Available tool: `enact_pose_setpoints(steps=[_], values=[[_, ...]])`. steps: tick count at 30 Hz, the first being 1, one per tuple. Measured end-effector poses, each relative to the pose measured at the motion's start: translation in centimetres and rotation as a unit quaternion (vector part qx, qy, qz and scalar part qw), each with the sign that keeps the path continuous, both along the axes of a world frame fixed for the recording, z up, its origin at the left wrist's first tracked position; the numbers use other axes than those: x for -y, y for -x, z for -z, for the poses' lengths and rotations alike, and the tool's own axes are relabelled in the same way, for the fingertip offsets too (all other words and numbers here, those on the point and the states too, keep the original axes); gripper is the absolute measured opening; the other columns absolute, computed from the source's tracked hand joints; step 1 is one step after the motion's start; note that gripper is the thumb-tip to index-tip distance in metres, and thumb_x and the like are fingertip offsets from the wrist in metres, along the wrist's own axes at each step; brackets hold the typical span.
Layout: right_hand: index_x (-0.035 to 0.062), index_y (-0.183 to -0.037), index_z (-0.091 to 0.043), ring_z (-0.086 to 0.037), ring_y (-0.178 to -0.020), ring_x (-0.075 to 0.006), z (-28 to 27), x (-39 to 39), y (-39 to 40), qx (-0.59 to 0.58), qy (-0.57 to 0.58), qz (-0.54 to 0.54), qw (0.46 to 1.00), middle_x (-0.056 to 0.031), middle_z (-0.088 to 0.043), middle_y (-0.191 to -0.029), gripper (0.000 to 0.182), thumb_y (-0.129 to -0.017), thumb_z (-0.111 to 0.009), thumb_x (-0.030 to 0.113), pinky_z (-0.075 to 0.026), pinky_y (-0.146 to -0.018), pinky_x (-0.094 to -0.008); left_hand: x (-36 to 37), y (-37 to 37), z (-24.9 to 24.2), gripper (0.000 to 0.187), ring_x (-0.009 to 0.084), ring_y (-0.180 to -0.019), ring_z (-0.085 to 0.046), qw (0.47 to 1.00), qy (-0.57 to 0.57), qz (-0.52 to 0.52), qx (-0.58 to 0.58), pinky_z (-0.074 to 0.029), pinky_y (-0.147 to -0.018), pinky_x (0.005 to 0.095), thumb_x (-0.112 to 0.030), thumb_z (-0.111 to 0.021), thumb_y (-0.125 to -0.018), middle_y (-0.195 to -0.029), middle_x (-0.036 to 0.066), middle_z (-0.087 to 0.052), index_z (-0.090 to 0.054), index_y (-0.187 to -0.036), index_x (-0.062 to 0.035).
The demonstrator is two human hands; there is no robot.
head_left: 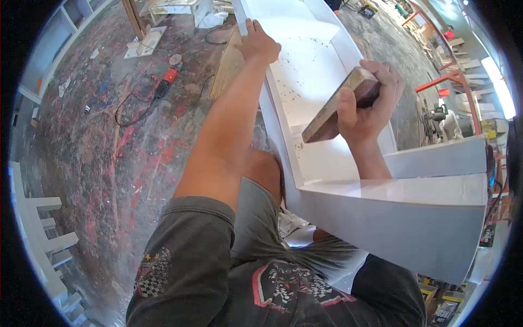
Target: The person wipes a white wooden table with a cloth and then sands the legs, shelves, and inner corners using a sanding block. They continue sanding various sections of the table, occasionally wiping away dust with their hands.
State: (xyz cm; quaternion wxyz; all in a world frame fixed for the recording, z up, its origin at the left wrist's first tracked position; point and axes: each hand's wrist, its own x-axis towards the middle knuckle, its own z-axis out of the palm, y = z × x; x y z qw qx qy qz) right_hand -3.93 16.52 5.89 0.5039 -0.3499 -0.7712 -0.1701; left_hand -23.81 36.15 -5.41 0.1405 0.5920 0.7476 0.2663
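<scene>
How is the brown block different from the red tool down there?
The brown block is up in the right hand; the red tool lies on the floor. The red tool has a dark cord; the brown block shows none. Both are longer than wide.

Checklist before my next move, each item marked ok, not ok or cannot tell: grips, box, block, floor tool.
1. Block held in the right hand: ok.
2. Left hand on the box's edge: ok.
3. Box interior free of specks: not ok, they are scattered inside.
4. Red tool on the floor, apart from the box: ok.
5. Block's underside free of grit: cannot tell, hidden.
</scene>
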Motion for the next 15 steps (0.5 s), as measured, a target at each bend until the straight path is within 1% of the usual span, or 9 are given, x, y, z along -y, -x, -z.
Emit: enact_pose_setpoints(steps=[3,5,6,7,8,10,11,14,15], values=[[0.0108,-0.122,-0.067,-0.049,-0.111,-0.0358,1.6,0.0,0.5,-0.017,0.002,0.002,1.0,-0.0165,-0.055,-0.111,0.054,-0.075,-0.082,0.033,-0.044,-0.1,-0.0494,0.1,-0.2,0.1,0.106,0.0408,-0.149,-0.047,1.0,0.0,0.005,-0.004,-0.037,-0.121,0.0643,-0.038,-0.072,-0.087,-0.18,0.007,-0.01,-0.016,-0.171,-0.0059],[0.0116,-0.122,-0.068,-0.05,-0.113,-0.0363,3.3,0.2,1.7,-0.032,0.08,0.011,0.996,-0.0176,-0.055,-0.112,0.053,-0.074,-0.083,0.029,-0.048,-0.098,-0.0485,-0.3,-0.1,0.3,0.106,0.0409,-0.148,-0.047,1.0,-0.001,0.001,-0.012,-0.037,-0.121,0.064,-0.038,-0.072,-0.087,-0.18,0.007,-0.011,-0.016,-0.171,-0.0057],[0.0125,-0.123,-0.068,-0.053,-0.113,-0.0371,4.5,0.2,2.1,-0.05,0.088,0.015,0.995,-0.0185,-0.055,-0.113,0.054,-0.073,-0.084,0.025,-0.052,-0.096,-0.0479,-0.6,-0.2,0.5,0.106,0.0391,-0.149,-0.047,1.0,0.01,-0.006,-0.027,-0.04,-0.118,0.0647,-0.045,-0.072,-0.09,-0.18,0.006,-0.011,-0.016,-0.171,-0.0069],[0.0125,-0.123,-0.068,-0.053,-0.113,-0.0371,6.6,0.4,1.8,-0.051,0.092,0.015,0.994,-0.0185,-0.055,-0.113,0.054,-0.073,-0.084,0.025,-0.052,-0.096,-0.0479,-0.6,-0.3,0.7,0.108,0.0373,-0.15,-0.047,0.999,0.022,-0.011,-0.042,-0.042,-0.115,0.0654,-0.053,-0.072,-0.092,-0.18,0.005,-0.011,-0.016,-0.172,-0.0081],[0.0129,-0.122,-0.068,-0.054,-0.112,-0.0373,8.9,0.8,1.2,-0.033,0.129,0.017,0.991,-0.0185,-0.055,-0.114,0.055,-0.072,-0.084,0.026,-0.052,-0.096,-0.0482,-0.5,-0.2,0.9,0.108,0.0373,-0.15,-0.047,0.999,0.024,-0.011,-0.044,-0.042,-0.115,0.0654,-0.053,-0.072,-0.092,-0.18,0.005,-0.011,-0.016,-0.172,-0.0081],[0.0125,-0.119,-0.069,-0.056,-0.108,-0.0382,8.7,2.4,1.9,-0.011,0.182,0.001,0.983,-0.0181,-0.057,-0.111,0.054,-0.069,-0.084,0.025,-0.053,-0.093,-0.049,-0.5,-0.2,0.5,0.107,0.0382,-0.15,-0.047,0.999,0.02,-0.008,-0.036,-0.041,-0.117,0.0667,-0.052,-0.073,-0.092,-0.18,0.005,-0.009,-0.016,-0.171,-0.0079],[0.0125,-0.119,-0.069,-0.056,-0.108,-0.0382,8.1,2.5,1.5,-0.013,0.183,0.005,0.983,-0.0181,-0.057,-0.111,0.054,-0.069,-0.084,0.025,-0.053,-0.093,-0.049,-0.3,-0.4,0.5,0.107,0.0382,-0.15,-0.047,0.999,0.02,-0.005,-0.037,-0.041,-0.117,0.0667,-0.052,-0.073,-0.092,-0.18,0.005,-0.009,-0.016,-0.171,-0.0079],[0.0131,-0.116,-0.07,-0.057,-0.107,-0.0394,3.9,1.2,1.7,-0.03,0.069,-0.014,0.997,-0.0184,-0.058,-0.106,0.049,-0.069,-0.082,0.023,-0.052,-0.09,-0.0493,-0.4,0.0,0.6,0.108,0.0387,-0.149,-0.048,1.0,0.021,-0.006,-0.022,-0.04,-0.117,0.0672,-0.052,-0.073,-0.091,-0.18,0.006,-0.009,-0.016,-0.171,-0.0076],[0.0131,-0.116,-0.07,-0.057,-0.107,-0.0394,4.7,1.3,1.7,-0.031,0.075,-0.013,0.997,-0.0184,-0.058,-0.106,0.049,-0.069,-0.082,0.023,-0.052,-0.09,-0.0493,-0.3,0.0,0.8,0.108,0.0385,-0.148,-0.048,1.0,0.016,-0.008,-0.024,-0.041,-0.117,0.067,-0.052,-0.073,-0.09,-0.18,0.006,-0.009,-0.016,-0.171,-0.0074]])
